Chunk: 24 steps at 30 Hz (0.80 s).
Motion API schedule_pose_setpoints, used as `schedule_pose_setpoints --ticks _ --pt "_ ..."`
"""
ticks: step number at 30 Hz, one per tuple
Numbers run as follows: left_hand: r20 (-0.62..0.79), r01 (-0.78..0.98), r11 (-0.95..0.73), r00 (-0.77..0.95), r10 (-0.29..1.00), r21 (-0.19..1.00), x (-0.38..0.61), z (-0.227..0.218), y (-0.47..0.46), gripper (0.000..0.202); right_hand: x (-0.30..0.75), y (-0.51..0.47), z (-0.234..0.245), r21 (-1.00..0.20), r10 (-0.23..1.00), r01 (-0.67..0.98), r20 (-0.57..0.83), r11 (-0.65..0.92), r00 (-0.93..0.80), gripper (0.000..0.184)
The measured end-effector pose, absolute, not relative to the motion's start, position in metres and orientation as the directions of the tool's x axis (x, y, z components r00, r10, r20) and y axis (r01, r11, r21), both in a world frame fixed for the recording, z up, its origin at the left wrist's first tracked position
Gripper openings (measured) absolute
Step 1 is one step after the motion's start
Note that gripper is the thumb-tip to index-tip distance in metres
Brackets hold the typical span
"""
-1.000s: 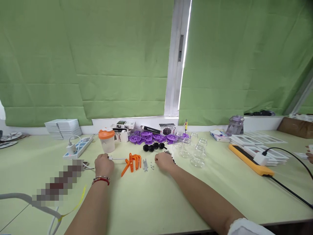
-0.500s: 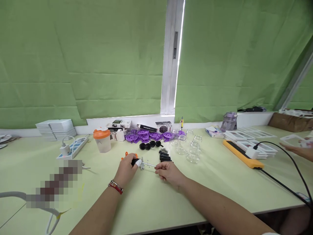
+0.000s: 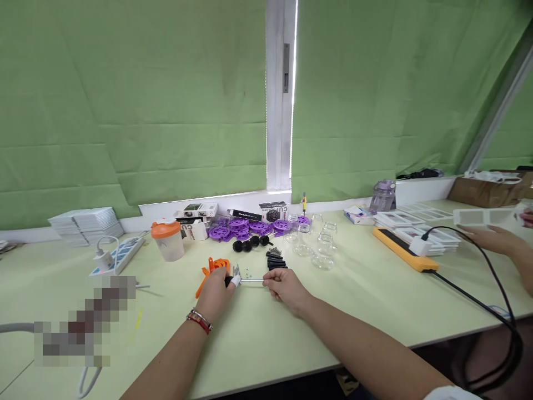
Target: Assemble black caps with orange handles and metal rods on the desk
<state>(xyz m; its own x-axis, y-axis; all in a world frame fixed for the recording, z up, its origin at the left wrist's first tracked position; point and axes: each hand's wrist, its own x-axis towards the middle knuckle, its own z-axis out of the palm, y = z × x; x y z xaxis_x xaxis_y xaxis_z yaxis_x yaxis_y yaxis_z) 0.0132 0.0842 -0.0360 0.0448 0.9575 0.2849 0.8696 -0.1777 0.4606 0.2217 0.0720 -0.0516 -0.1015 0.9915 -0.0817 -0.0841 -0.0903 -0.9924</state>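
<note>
Reaching over the near edge of the counter (image 3: pixel 258 350), the left hand (image 3: pixel 214 291) holds what looks like a screwdriver (image 3: pixel 247 280), mid-counter, while the right hand (image 3: pixel 287 290) pinches its shaft (image 3: pixel 255 280); steadying it seems the step, and moving it calls for firm grips. Toward the far edge, the orange-lidded cup's (image 3: pixel 170 248) contents are unclear; clear jars (image 3: pixel 322 260) show none. Screws (image 3: pixel 236 271) lie just beyond the shaft.

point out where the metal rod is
Head view, below centre: the metal rod runs from the left hand to the right hand, with the orange parts to its left.
</note>
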Motion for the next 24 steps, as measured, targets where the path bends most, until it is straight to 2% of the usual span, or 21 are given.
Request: schedule_pose_setpoints --ticks 6,13,18,24 --pt "0.253 0.847 -0.31 0.216 0.943 0.433 0.008 -0.032 0.082 0.022 0.223 0.077 -0.053 -0.995 0.994 -0.069 -0.068 -0.074 -0.085 0.013" --pt "0.198 0.864 -0.333 0.276 0.941 0.378 0.004 -0.029 0.081 0.028 0.226 0.083 -0.058 -0.996 0.991 -0.055 -0.057 -0.064 -0.12 0.012" --pt "0.182 0.817 -0.398 0.353 0.917 0.418 0.003 -0.031 0.081 0.029 0.229 0.088 -0.061 -0.997 0.982 -0.054 -0.044 -0.055 -0.183 0.012" --pt "0.179 0.765 -0.407 0.368 0.912 0.499 0.005 -0.034 0.079 0.026 0.227 0.086 -0.057 -0.998 0.984 -0.005 -0.057 -0.059 -0.169 0.01"
